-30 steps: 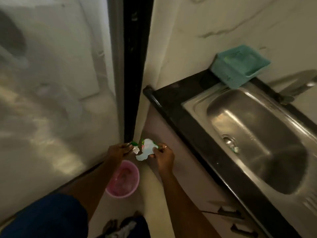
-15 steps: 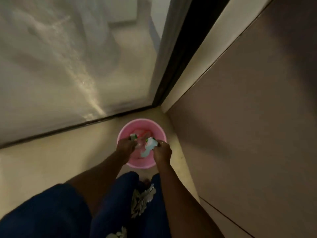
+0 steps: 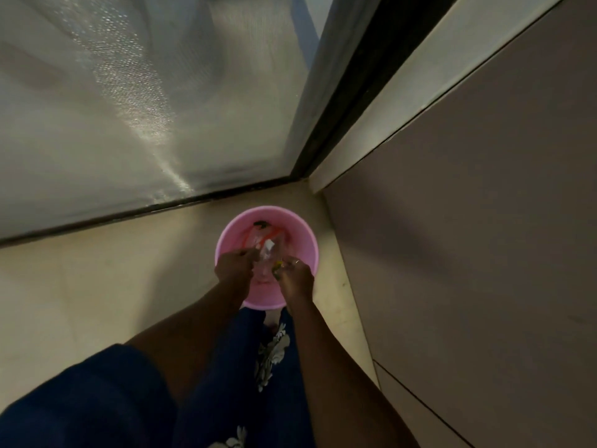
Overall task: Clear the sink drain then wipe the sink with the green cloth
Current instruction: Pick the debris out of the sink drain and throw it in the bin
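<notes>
I am looking straight down at a pink bucket on the floor. Both hands hover over its near rim. My left hand has its fingers curled together and I see nothing in it. My right hand, with a ring on one finger, pinches a small green-yellow scrap. A white scrap of wrapper lies or drops between the hands inside the bucket, above other reddish litter. The sink, its drain and the green cloth are out of view.
A frosted glass door with a black frame stands behind the bucket. A brown cabinet front runs along the right. Beige floor tiles spread to the left. My dark blue clothing fills the bottom.
My view swung from the sink counter down to the floor bucket. Both hands dropped lower over the bucket, and the large white wrapper piece left my right hand.
</notes>
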